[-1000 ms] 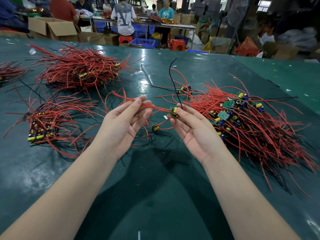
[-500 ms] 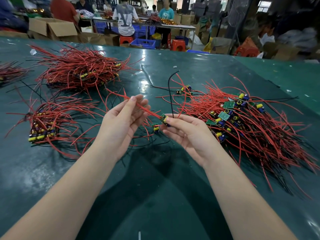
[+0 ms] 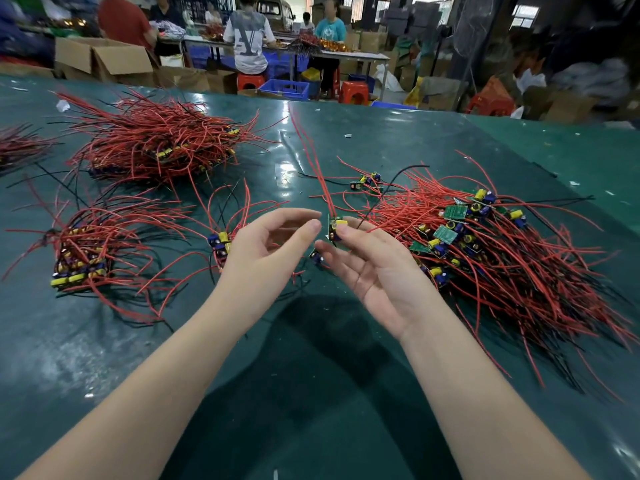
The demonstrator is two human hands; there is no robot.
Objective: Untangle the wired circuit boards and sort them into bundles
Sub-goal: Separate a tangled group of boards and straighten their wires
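The table [image 3: 311, 393] has a dark green surface with pale shiny spots. On it, the big tangled pile [image 3: 502, 258] to the right of the table's middle is mostly red wires, with some black wires, green boards and yellow and blue parts. The small board [image 3: 335, 230] above the middle is green with a yellow part, and its wires [image 3: 318, 174] are red. The bundle [image 3: 83, 251] to the left is red with yellow and dark blue ends. Beyond the table's far edge stand red stools [image 3: 353, 92], a blue crate [image 3: 284, 88] and brown cardboard boxes [image 3: 104, 62].
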